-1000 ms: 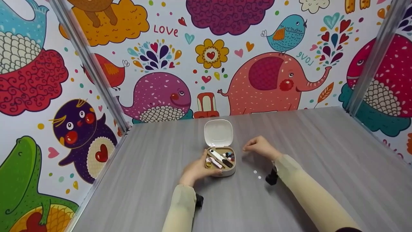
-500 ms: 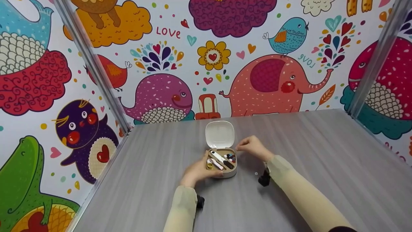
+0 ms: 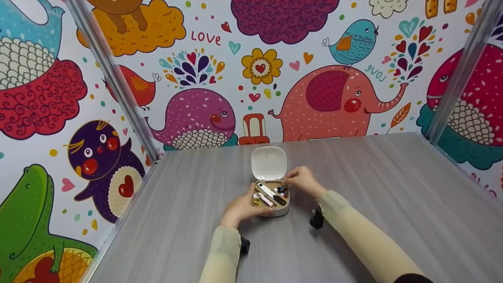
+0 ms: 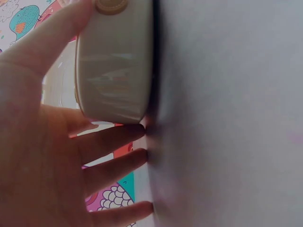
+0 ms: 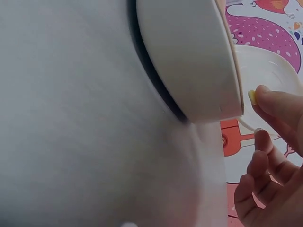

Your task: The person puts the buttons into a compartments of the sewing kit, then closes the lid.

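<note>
A small white box (image 3: 279,212) stands on the table with its hinged lid (image 3: 269,163) raised. My left hand (image 3: 240,207) holds it from the left, thumb at the front near the tan catch (image 4: 111,5), its lower fingers reaching down to the tabletop. Inside lie a white tool with a black end (image 3: 271,193), a pink-and-white piece (image 3: 263,199), a gold ring-like piece (image 3: 256,202) and several small coloured round pieces (image 3: 281,191). At the box's back right corner, my right hand (image 3: 304,181) pinches a tiny yellow piece (image 5: 252,97) between thumb and forefinger.
A small white disc (image 3: 313,211) lies on the grey table (image 3: 353,173), right of the box and beside the right wrist's black camera (image 3: 316,219). Printed cartoon panels (image 3: 220,78) with metal posts (image 3: 118,78) close off the back and sides.
My right hand has moved left from over the table to the box's back right corner. The left hand keeps its hold. Of two white discs seen earlier, one is now out of sight.
</note>
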`<state>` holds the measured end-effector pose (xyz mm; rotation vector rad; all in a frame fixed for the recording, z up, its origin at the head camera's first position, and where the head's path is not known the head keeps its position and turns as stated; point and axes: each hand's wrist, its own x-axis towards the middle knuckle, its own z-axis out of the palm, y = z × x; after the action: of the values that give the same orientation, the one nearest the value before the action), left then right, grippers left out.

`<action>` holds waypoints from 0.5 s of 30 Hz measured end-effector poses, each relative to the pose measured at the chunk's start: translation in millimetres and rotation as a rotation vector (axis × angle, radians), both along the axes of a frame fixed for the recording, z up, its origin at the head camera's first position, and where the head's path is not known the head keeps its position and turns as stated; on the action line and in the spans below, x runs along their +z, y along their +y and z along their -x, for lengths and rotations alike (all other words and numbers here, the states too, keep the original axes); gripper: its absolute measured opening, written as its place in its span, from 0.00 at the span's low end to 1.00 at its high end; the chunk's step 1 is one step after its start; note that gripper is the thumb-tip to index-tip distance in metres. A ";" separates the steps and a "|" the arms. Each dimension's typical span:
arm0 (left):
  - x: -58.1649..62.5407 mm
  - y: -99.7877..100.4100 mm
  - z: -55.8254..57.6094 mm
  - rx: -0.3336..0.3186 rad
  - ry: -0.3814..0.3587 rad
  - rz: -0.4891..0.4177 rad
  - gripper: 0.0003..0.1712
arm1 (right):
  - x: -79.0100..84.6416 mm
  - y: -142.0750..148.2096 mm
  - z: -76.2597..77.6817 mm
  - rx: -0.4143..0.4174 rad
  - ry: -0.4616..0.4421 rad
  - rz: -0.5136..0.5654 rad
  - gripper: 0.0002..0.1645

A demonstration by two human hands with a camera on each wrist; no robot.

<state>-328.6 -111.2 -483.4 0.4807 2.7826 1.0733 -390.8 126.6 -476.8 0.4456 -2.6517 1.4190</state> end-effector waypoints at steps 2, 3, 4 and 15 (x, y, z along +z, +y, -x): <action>-0.6 0.1 0.3 0.002 -0.005 -0.004 0.70 | -1.3 -2.5 0.5 0.002 0.005 0.003 0.05; -1.0 0.2 0.5 0.005 -0.008 -0.006 0.70 | -2.2 -3.8 0.8 0.003 0.009 0.003 0.05; -1.0 0.2 0.5 0.005 -0.009 -0.009 0.70 | -3.2 -4.8 0.9 0.007 0.014 0.004 0.05; 0.8 0.2 -0.5 0.014 -0.015 -0.006 0.70 | -7.2 -9.6 3.2 -0.008 0.032 -0.044 0.05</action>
<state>-328.1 -111.0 -482.6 0.4529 2.7749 1.0833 -394.0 117.0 -483.9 0.4579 -2.6606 1.3425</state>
